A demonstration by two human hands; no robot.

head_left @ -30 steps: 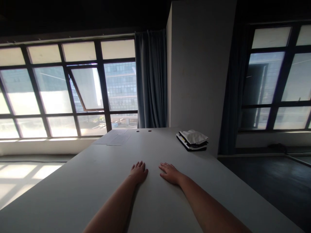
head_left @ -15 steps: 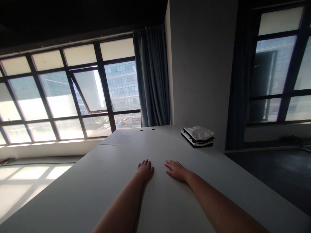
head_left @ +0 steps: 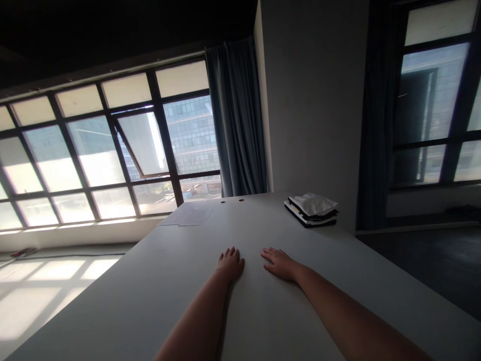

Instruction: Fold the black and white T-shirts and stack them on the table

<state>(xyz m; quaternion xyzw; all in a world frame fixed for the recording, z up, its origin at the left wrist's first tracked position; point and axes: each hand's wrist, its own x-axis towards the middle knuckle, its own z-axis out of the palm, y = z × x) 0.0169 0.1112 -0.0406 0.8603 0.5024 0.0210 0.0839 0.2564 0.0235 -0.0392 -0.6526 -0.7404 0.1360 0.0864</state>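
My left hand [head_left: 230, 263] lies palm down on the white table [head_left: 150, 296], fingers stretched forward and holding nothing. Across a small gap, my right hand [head_left: 278, 263] rests flat on the same surface, its fingers pointing inward to the left, also with nothing in it. Beyond the right hand, near the table's far right edge, sits a stack of folded cloths [head_left: 311, 210], white and black in layers with a white one on top. Thin flat sheets, seemingly paper [head_left: 195, 215], lie at the far left of the table.
Two small round holes, one of them a dark hole [head_left: 241, 200], show near the table's far edge. Behind the table stand a grey pillar [head_left: 315, 100] and a blue curtain [head_left: 242, 120]. Windows [head_left: 191, 135] line the wall, with one pane tilted out.
The whole view has shifted and tilted slightly, so the table, hands and cloth stack appear a little further right. Both hands stay flat in place on the table.
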